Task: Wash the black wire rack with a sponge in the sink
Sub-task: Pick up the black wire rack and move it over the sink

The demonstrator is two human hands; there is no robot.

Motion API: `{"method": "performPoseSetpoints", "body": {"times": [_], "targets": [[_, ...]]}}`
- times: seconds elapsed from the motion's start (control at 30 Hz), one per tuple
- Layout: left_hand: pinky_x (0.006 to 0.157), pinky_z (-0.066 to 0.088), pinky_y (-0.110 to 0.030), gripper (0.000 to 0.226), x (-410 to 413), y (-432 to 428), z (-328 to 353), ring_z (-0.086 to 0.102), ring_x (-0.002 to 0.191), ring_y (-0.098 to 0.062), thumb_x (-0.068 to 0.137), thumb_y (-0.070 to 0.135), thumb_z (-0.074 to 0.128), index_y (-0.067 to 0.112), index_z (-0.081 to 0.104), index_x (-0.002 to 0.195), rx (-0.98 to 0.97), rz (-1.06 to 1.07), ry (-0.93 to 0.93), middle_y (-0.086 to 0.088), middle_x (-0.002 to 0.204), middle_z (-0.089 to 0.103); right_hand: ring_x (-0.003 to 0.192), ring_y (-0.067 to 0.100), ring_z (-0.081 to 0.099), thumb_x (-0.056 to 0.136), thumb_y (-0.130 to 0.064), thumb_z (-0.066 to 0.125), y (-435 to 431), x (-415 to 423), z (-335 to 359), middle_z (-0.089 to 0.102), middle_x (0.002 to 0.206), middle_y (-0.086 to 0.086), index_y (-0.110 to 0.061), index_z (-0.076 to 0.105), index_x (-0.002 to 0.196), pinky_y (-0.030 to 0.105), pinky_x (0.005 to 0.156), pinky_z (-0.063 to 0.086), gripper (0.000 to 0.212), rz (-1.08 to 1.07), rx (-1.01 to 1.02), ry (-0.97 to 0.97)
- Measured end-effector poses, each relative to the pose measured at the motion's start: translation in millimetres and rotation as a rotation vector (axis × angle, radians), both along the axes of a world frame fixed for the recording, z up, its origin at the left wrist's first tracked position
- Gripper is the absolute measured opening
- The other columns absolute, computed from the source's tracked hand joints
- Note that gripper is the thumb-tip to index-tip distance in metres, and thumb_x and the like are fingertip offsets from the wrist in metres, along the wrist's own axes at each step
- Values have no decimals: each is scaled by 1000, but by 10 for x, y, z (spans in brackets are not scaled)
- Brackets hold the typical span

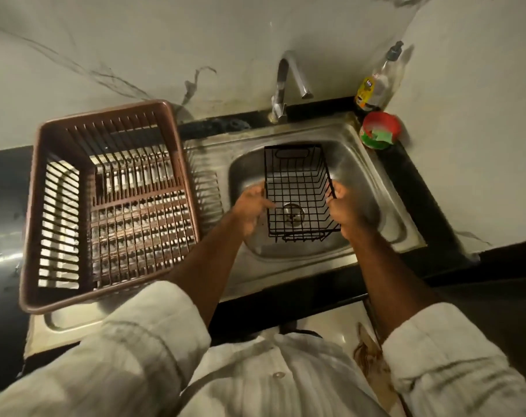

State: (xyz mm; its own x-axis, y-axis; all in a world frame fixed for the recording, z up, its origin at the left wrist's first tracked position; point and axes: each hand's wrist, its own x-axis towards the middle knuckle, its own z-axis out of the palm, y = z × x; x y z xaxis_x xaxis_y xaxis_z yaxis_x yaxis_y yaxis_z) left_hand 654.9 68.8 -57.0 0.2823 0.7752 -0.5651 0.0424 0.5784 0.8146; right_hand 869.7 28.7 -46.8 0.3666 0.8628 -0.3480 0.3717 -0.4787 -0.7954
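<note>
Both hands are on the black wire rack (297,188): left hand (251,210) curled round its left rim, right hand (344,210) gripping the right rim, so it's held between them in the sink (315,258), drain showing through the mesh. Brown dish drainer (105,200) sits just left of the left hand, tap (285,82) beyond both hands, soap bottle (376,85) and a red-green tub (380,130) past the right hand on the tabletop (419,183)

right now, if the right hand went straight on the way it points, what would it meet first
The right hand grips the rack by its right rim, so its wires come first. Past them the line seems to reach the far wall of the sink below the tap; depth is unclear.
</note>
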Motion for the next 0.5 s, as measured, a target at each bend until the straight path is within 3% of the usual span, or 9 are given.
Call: {"method": "performPoseSetpoints", "body": {"times": [0.07, 0.17, 0.23, 0.33, 0.5], "targets": [[79, 57, -30, 53, 28, 81, -236, 63, 120, -30, 85, -10, 54, 12, 61, 134, -117, 64, 12, -13, 133, 64, 128, 21, 55, 95, 0, 46, 122, 133, -256, 60, 138, 2, -21, 49, 144, 40, 107, 46, 54, 56, -40, 2], [104, 50, -46, 56, 119, 96, -565, 60, 123, -33, 87, -8, 53, 16, 56, 138, -286, 121, 61, -12, 136, 61, 140, 19, 43, 96, 2, 49, 199, 226, -523, 44, 153, 3, -17, 36, 153, 22, 101, 43, 61, 141, -106, 63], [108, 47, -51, 60, 231, 98, -705, 55, 126, -34, 87, -9, 53, 16, 52, 141, -367, 147, 92, -13, 140, 55, 140, 19, 42, 96, 4, 49, 239, 254, -672, 39, 156, 4, -16, 32, 154, 16, 92, 45, 64, 167, -143, 95], [110, 44, -49, 53, 404, 104, -855, 50, 128, -30, 88, -10, 53, 14, 52, 135, -409, 172, 127, -11, 141, 50, 130, 15, 48, 95, 8, 46, 287, 324, -870, 36, 158, 4, -21, 30, 155, 16, 76, 49, 68, 176, -176, 113], [104, 48, -47, 58, 503, 138, -1023, 52, 124, -30, 90, -10, 49, 20, 50, 139, -401, 165, 178, -8, 133, 54, 118, 8, 45, 95, 11, 44, 312, 492, -1112, 32, 160, 5, -22, 25, 156, 25, 88, 50, 72, 193, -233, 126]]}}
